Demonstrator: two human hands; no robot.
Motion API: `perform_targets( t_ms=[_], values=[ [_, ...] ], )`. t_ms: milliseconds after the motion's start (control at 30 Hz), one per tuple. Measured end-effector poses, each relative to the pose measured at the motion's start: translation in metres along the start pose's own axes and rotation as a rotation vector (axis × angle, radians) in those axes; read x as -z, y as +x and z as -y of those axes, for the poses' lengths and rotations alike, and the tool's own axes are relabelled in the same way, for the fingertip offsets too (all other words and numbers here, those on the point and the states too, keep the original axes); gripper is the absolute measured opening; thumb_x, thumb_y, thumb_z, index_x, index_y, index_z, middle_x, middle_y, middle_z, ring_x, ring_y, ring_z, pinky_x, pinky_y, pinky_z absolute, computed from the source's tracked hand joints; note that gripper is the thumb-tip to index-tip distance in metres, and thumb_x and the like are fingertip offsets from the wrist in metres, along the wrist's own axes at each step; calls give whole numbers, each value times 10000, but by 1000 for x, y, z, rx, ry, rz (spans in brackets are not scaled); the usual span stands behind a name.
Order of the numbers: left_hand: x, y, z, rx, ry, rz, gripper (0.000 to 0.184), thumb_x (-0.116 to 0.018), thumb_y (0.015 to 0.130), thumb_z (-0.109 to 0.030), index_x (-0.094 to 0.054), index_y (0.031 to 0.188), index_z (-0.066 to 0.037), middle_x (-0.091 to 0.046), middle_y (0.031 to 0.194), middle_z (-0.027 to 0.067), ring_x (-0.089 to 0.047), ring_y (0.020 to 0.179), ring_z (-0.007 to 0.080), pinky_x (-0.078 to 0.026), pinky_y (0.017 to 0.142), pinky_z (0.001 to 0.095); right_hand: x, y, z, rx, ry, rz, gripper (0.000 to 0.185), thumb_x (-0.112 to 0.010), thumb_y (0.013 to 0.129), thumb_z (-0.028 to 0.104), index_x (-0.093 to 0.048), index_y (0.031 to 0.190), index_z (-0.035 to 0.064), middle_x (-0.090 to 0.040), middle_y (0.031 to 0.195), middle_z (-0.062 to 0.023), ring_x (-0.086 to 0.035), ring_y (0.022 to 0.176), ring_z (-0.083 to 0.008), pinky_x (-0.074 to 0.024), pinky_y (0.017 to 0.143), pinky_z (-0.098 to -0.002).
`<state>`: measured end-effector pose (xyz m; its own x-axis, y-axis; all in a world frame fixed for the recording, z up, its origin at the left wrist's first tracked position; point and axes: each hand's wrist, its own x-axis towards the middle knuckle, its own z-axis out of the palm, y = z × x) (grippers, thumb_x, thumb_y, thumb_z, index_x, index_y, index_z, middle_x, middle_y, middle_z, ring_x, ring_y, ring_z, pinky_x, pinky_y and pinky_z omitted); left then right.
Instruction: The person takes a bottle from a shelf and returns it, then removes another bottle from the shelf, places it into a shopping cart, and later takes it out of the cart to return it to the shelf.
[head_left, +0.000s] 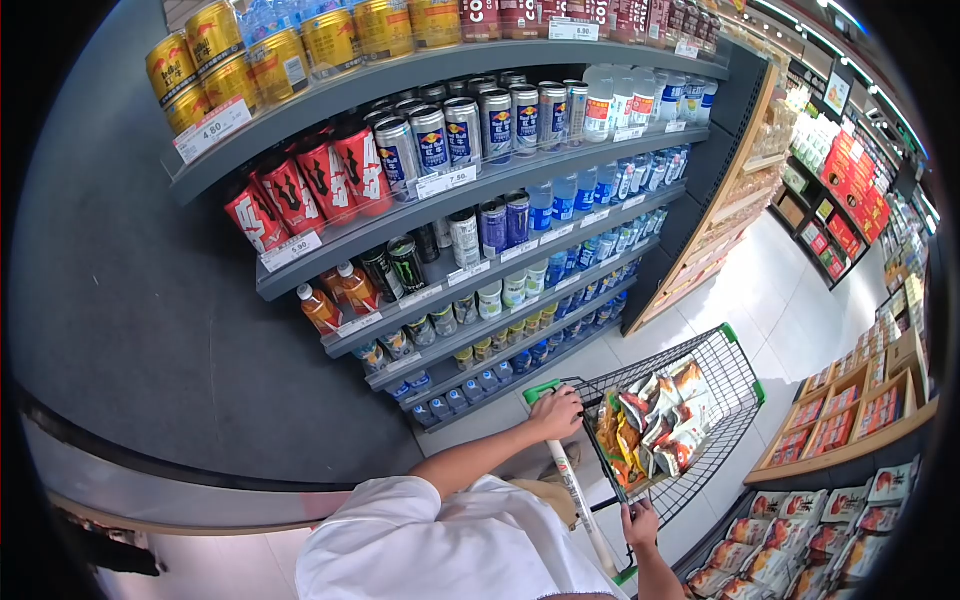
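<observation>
The cart [746, 364] stands directly ahead of the person, its long side near the drinks shelf [400, 222] on the left. The left hand [558, 412] is wrapped around the handle [576, 492] close to its green end. The right hand [641, 524] is at the basket's rear corner, fingers bent; whether they close on the wire cannot be told. A pile of packets [668, 415] lies in the rear and middle of the basket. Assessment: the cart is judged stiff and light for its bulk, the load modest, so it should roll with little effort. The packets appear soft and slick, likely to slide, and their contents may crush; each is best lifted by a sealed edge. The handle is the sound hold, one hand toward each end; an off-centre grip may swing the front. Edges to note: the green front corners, the shelf boards and the end of the shelf on the left, the wooden rack [846, 441] and stacked bags [770, 565] on the right. Pale floor [800, 310] extends past the front rim between shelf end and rack, judged the best room for moving.
</observation>
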<state>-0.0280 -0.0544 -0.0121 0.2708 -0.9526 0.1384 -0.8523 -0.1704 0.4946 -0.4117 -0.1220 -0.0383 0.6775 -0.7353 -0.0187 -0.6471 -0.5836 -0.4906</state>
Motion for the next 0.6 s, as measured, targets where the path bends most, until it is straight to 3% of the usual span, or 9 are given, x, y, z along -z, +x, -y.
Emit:
perform_targets(
  t_ms=[600],
  values=[
    [4,0,-1,6,6,15,286,-691,856,-316,-761,1030,-100,-692,1178,23,-517,1306,262,-559,910,460,5,1,7,16,55,16,380,-661,933,296,-617,706,-6,-574,806,-176,-590,734,-420,-468,659,-498]
  ],
)
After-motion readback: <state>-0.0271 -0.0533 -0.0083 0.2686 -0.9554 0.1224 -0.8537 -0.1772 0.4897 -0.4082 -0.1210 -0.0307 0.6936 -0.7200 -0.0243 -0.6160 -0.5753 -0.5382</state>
